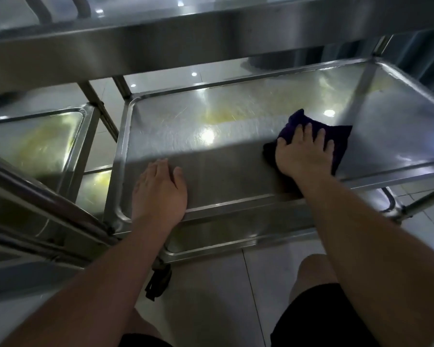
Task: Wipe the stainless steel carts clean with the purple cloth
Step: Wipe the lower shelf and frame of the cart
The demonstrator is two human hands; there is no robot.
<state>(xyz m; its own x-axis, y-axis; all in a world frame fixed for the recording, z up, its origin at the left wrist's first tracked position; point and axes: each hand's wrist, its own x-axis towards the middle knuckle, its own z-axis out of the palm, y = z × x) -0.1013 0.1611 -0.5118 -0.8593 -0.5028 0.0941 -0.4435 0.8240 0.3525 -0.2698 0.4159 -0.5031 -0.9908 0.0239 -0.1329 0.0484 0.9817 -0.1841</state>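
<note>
The middle shelf (211,156) of a stainless steel cart fills the centre of the view, scratched and with a yellowish smear near its far middle. My right hand (303,154) presses flat, fingers spread, on a crumpled purple cloth (338,136) lying on the shelf's right half. My left hand (161,189) rests palm-down on the shelf's near left part, fingers straight, holding nothing. The cart's top shelf (186,38) hangs just above and hides the far side.
A second steel cart (35,144) with yellow-stained shelves stands close on the left, its frame bars crossing the near left. A lower shelf edge (211,249) and a black caster (161,279) sit below. My knees and tiled floor are in front.
</note>
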